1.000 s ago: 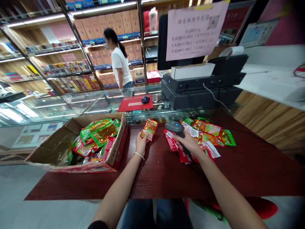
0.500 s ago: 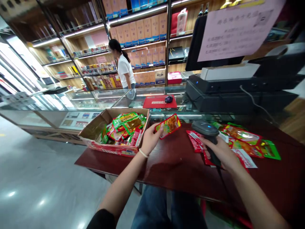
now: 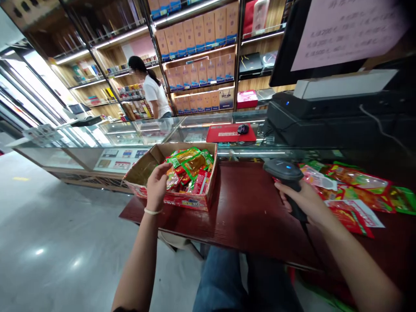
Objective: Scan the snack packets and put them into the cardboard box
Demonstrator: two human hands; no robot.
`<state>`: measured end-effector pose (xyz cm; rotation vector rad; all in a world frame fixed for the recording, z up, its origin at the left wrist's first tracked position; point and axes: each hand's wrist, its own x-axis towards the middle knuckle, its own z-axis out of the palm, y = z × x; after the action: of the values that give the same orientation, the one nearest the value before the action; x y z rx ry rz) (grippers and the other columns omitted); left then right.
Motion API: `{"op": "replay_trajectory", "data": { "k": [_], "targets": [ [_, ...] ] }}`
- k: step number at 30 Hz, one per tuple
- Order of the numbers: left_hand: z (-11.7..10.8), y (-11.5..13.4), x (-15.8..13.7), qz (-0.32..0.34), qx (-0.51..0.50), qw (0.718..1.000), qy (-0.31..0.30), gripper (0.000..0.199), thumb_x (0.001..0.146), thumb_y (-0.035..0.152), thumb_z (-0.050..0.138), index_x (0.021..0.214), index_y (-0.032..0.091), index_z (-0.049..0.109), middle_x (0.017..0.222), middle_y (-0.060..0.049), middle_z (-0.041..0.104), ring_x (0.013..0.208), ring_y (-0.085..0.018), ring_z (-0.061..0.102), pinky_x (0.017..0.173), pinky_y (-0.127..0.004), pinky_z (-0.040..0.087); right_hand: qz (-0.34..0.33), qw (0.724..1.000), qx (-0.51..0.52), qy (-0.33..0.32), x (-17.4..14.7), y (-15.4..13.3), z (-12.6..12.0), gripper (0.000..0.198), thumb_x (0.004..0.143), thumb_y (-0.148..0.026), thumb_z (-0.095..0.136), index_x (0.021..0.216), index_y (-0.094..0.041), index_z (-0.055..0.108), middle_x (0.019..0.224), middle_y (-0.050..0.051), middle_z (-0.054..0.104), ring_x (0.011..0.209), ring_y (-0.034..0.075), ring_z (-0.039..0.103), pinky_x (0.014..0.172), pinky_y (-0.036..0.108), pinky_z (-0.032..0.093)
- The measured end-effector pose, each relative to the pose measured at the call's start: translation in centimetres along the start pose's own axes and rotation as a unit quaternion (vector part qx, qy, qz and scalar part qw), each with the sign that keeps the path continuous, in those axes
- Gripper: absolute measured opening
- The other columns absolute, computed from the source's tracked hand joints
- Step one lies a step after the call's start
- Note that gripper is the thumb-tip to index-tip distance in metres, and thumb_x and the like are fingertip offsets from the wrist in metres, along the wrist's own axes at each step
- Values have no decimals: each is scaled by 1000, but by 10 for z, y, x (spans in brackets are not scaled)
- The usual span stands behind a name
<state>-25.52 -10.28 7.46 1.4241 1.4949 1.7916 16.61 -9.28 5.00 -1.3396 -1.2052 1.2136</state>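
My left hand (image 3: 157, 187) is over the front left of an open cardboard box (image 3: 208, 201), fingers loosely curled and apart, with no packet visible in its grasp. Inside the box lie several shiny snack packets (image 3: 191, 162), green, gold and red. A black barcode scanner (image 3: 283, 170) with a blue light is gripped in my right hand (image 3: 307, 197), its head tilted toward the left above the dark red tabletop. Its cable hangs down past the hand. Beside and behind that hand, more flat snack packets (image 3: 365, 193) lie in a loose pile.
A glass display counter (image 3: 130, 128) runs behind the red table (image 3: 240, 208). On the counter are a red mouse pad (image 3: 224, 133), a mouse (image 3: 243, 129) and a monitor (image 3: 286, 47) with a pink sheet. Another person (image 3: 154, 93) stands beyond, by shelves of boxes.
My left hand has moved left from over the table to the box, and the packet it held is no longer in its grasp. My right hand still holds the scanner. The view has shifted.
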Motion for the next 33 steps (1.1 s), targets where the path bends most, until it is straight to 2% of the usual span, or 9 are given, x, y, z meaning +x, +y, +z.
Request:
{"op": "replay_trajectory", "data": {
  "k": [5, 10, 14, 18, 21, 25, 28, 31, 33],
  "targets": [
    [18, 2, -5, 0, 41, 999, 13, 28, 81, 33, 60, 103, 16, 66, 103, -8, 71, 98, -20, 68, 94, -38, 52, 5, 1000, 6, 19, -7, 0, -7, 44, 69, -52, 79, 86, -22, 51, 51, -8, 52, 34, 10, 45, 32, 22, 38],
    [62, 21, -24, 52, 87, 994, -36, 28, 85, 38, 61, 105, 19, 67, 103, -7, 72, 96, -20, 69, 90, -36, 54, -19, 998, -9, 53, -18, 3, -31, 41, 73, -52, 76, 82, -23, 48, 50, -7, 52, 33, 10, 46, 33, 23, 38],
    [118, 38, -47, 130, 122, 980, -90, 24, 88, 35, 60, 105, 21, 68, 103, -4, 72, 92, -18, 69, 90, -34, 53, -15, 995, -3, 99, -30, 14, -62, 40, 74, -50, 76, 83, -24, 47, 49, -8, 52, 33, 10, 46, 33, 23, 38],
    [186, 55, -75, 214, 102, 950, -202, 22, 92, 30, 55, 108, 22, 67, 105, -4, 72, 97, -19, 67, 94, -34, 50, -10, 990, 8, 142, -48, 23, -99, 39, 75, -48, 75, 87, -24, 47, 51, -9, 52, 33, 9, 43, 32, 21, 35],
    [240, 60, -99, 259, 89, 916, -294, 23, 93, 27, 52, 112, 23, 65, 110, -6, 70, 103, -21, 65, 96, -36, 48, 2, 983, 14, 181, -63, 28, -126, 41, 75, -49, 75, 89, -24, 46, 52, -10, 52, 33, 8, 43, 32, 19, 34],
    [312, 51, -130, 279, 65, 872, -396, 25, 92, 26, 55, 115, 22, 63, 112, -8, 69, 105, -23, 62, 96, -38, 46, -7, 978, 2, 209, -80, 38, -160, 39, 77, -48, 74, 88, -23, 45, 53, -9, 54, 34, 8, 45, 33, 19, 35],
    [357, 38, -151, 272, 55, 845, -457, 21, 88, 25, 59, 108, 20, 64, 107, -9, 68, 102, -24, 62, 94, -38, 47, 4, 974, 5, 228, -88, 47, -180, 40, 77, -48, 73, 91, -23, 47, 53, -9, 54, 35, 9, 46, 32, 19, 36],
    [390, 25, -169, 270, 76, 815, -507, 16, 83, 25, 66, 98, 18, 65, 100, -10, 66, 99, -25, 61, 91, -38, 47, 12, 971, 10, 239, -93, 55, -192, 41, 76, -50, 73, 93, -23, 47, 54, -9, 54, 35, 9, 46, 32, 20, 37],
    [403, 20, -178, 278, 117, 799, -520, 28, 77, 27, 73, 102, 17, 64, 103, -12, 64, 102, -27, 60, 92, -39, 46, 13, 970, 13, 244, -94, 59, -196, 42, 76, -51, 73, 92, -23, 48, 54, -9, 54, 35, 9, 46, 33, 20, 38]
  ]
}}
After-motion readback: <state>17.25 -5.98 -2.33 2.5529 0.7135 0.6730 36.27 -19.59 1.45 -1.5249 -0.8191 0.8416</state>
